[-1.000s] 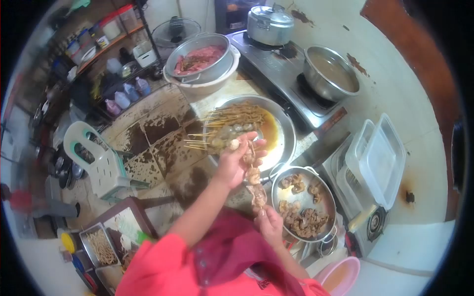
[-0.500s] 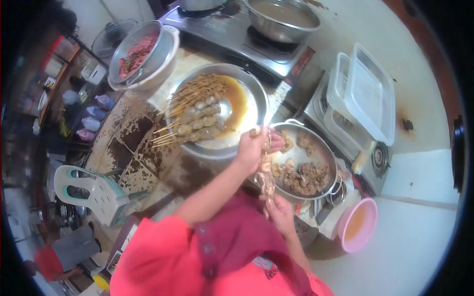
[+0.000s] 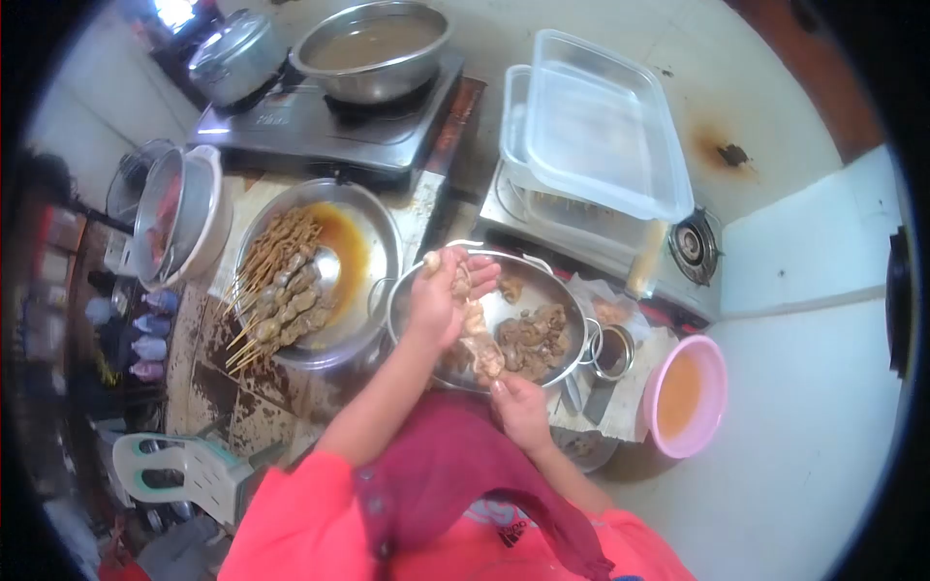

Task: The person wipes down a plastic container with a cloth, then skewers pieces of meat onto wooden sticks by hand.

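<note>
A skewer of pale meat pieces [image 3: 479, 339] slants between my hands, over the near left part of a metal pan [image 3: 585, 339] that holds loose brown meat. My left hand [image 3: 446, 295] is palm up around its upper end, thumb on the meat and some fingers extended. At the lower end my right hand [image 3: 518, 407] pinches the skewer; the stick itself is mostly hidden. To the left, a round metal tray [image 3: 386, 242] holds several finished meat skewers [image 3: 281, 261], sticks pointing left, beside orange sauce [image 3: 344, 247] and a spoon.
Behind stand a stove [image 3: 281, 126], a metal bowl of liquid [image 3: 373, 44] and a lidded pot [image 3: 237, 58]. Clear plastic containers [image 3: 605, 126] are at the back right, a pink bowl [image 3: 712, 387] at the right. A plastic chair [image 3: 194, 465] stands lower left.
The view has swung toward the right, so the tray and stove appear further left. My hands still hold the skewer, which now appears over the pan of loose meat.
</note>
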Demonstrator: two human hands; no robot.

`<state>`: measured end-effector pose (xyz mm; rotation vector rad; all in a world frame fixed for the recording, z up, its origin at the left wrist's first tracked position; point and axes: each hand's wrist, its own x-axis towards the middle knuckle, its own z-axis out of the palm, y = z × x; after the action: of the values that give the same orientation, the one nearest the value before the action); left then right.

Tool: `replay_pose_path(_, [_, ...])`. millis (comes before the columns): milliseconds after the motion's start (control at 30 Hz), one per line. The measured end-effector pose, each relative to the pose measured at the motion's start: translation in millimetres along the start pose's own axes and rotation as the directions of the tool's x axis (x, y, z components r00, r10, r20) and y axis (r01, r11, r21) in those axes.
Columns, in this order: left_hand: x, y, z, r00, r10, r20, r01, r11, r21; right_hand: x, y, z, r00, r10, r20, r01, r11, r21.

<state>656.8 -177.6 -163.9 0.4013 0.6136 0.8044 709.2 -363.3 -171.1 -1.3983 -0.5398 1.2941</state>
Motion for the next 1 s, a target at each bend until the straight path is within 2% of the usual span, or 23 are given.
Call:
replay_pose_path(67, [-2, -2, 1, 1.000, -0.011, 0.004, 0.011, 0.996, 0.093, 2, -5, -5, 0.995, -0.045, 0.094, 0.061, 0.983, -0.176])
replay_pose_path(167, [0, 13, 17, 0.997, 0.048, 0.057, -0.058, 0.978, 0.200, -2, -21, 0, 0.999, -0.036, 0.034, 0.039, 0.995, -0.088])
replay_pose_path(200, [0, 15, 19, 0.995, 0.062, 0.076, -0.078, 0.974, 0.215, 3, -14, -2, 0.969, -0.246, 0.008, 0.243, 0.951, -0.193])
replay_pose_path(233, [-1, 15, 20, 0.993, 0.072, 0.092, -0.092, 0.969, 0.230, 1, -9, -3, 0.969, -0.246, -0.031, 0.236, 0.952, -0.197])
replay_pose_path(300, [1, 14, 22, 0.997, 0.004, 0.080, -0.020, 0.981, 0.192, -2, -11, 1, 0.963, -0.246, -0.107, 0.220, 0.953, -0.208])
replay_pose_path(333, [0, 13, 22, 0.996, -0.020, 0.088, 0.004, 0.985, 0.174, -3, -13, 3, 0.934, -0.328, -0.140, 0.281, 0.918, -0.280])
replay_pose_path(433, [-2, 0, 10, 0.996, -0.041, 0.084, 0.025, 0.983, 0.181, -9, -5, -2, 0.939, -0.276, -0.203, 0.185, 0.906, -0.380])
replay_pose_path(467, [-3, -5, 5, 0.998, -0.043, 0.054, 0.032, 0.983, 0.183, -11, -4, -4, 0.931, -0.328, -0.161, 0.214, 0.847, -0.487])
replay_pose_path(567, [-15, -18, -3, 0.999, -0.045, -0.022, 0.048, 0.985, 0.168, -19, 0, -4, 0.932, -0.334, -0.140, 0.206, 0.808, -0.553])
replay_pose_path(600, [-19, -21, -6, 0.999, -0.031, -0.026, 0.035, 0.984, 0.175, -19, 8, -5, 0.950, -0.274, -0.150, 0.186, 0.882, -0.434])
replay_pose_path(833, [-25, -38, -9, 0.998, -0.042, -0.042, 0.047, 0.991, 0.128, -27, 19, -22, 0.948, -0.289, -0.129, 0.201, 0.865, -0.460])
replay_pose_path(1000, [-26, -38, -13, 0.998, -0.063, 0.008, 0.062, 0.991, 0.117, -26, 15, -27, 0.977, -0.206, -0.057, 0.185, 0.947, -0.264])
